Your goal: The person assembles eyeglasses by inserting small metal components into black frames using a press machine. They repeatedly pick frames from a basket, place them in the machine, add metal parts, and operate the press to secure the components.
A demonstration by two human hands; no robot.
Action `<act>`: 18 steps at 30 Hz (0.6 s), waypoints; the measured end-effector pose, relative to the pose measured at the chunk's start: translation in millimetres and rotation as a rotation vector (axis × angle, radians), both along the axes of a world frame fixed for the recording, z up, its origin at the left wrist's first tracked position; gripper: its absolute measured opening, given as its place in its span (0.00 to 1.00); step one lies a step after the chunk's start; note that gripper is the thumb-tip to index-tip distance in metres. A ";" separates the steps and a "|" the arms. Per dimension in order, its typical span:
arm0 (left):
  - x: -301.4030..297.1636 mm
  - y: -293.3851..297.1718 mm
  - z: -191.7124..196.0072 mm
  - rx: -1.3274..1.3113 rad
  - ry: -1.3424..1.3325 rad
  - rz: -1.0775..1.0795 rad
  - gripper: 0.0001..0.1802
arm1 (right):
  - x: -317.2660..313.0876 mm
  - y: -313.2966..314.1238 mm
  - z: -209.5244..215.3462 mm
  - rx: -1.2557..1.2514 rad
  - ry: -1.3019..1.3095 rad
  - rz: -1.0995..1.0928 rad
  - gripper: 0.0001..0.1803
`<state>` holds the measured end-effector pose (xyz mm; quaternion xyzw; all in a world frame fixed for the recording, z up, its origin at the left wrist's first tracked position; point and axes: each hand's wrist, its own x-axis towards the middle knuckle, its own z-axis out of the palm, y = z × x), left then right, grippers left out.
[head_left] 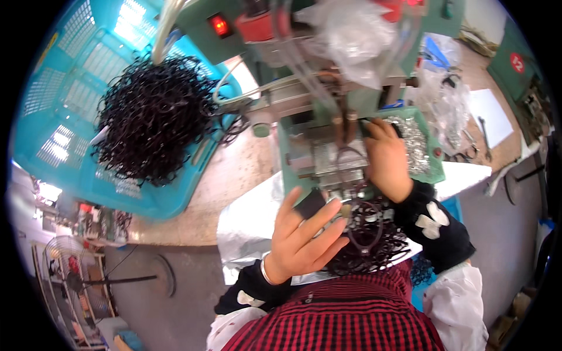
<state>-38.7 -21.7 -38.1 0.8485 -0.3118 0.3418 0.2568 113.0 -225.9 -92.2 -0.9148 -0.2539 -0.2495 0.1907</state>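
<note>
Left hand (304,234) raised near the body, fingers together and loosely curled around a black frame part (308,203) pinched by the thumb side; a silver bangle (264,270) on that wrist. Right hand (384,159) further out, resting on the green press machine (328,111), fingers closed down at the fixture; can't tell exactly what it pinches. One black frame (349,157) sits on the metal jig (331,161) just left of the right hand. Pile of black frames (369,240) in the lap, between both forearms, touching the near edge of the machine. Bigger heap of black frames (153,114) in the teal basket (64,88) far left on the table (234,175). Tray of small silver parts (417,140) just right of the right hand. Red lamp (219,25) lit on the machine's far side
</note>
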 end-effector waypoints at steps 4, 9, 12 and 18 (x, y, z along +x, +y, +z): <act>8.9 56.8 2.7 -0.209 -0.176 0.599 0.08 | -18.9 -16.9 16.9 0.469 0.188 -0.048 0.05; 144.7 149.4 -25.7 0.262 0.114 0.712 0.07 | -23.4 -20.4 28.8 0.693 0.218 -0.009 0.07; 211.0 226.8 -121.2 0.488 0.251 0.857 0.10 | -29.9 -9.4 40.5 0.641 0.204 0.009 0.06; 224.8 212.9 -156.0 0.417 0.369 0.870 0.11 | -49.2 -63.4 14.1 0.724 0.299 -0.162 0.08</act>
